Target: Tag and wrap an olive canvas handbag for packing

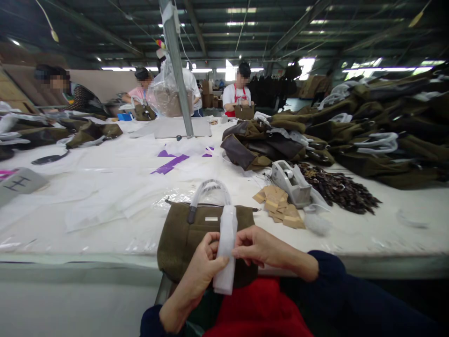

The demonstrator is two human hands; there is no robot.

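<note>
An olive handbag (178, 238) stands at the table's front edge, its wrapped handles (210, 183) standing up in an arch. Down its front hangs a long strip of white wrapping (228, 229), folded flat. My left hand (205, 257) is closed on the strip's left side, thumb lying across the front. From the right, my right hand (254, 245) pinches the strip's edge between thumb and fingers. What lies inside the wrapping cannot be made out. A small light label plate (211, 219) shows on the bag's front.
Right of the bag lie tan cards (278, 206), a tape dispenser (291, 182) and a heap of dark brown straps (340, 189). Olive bags (379, 126) are piled behind them. Purple strips (170, 164) lie mid-table near a metal post (178, 70). Several people work across the table.
</note>
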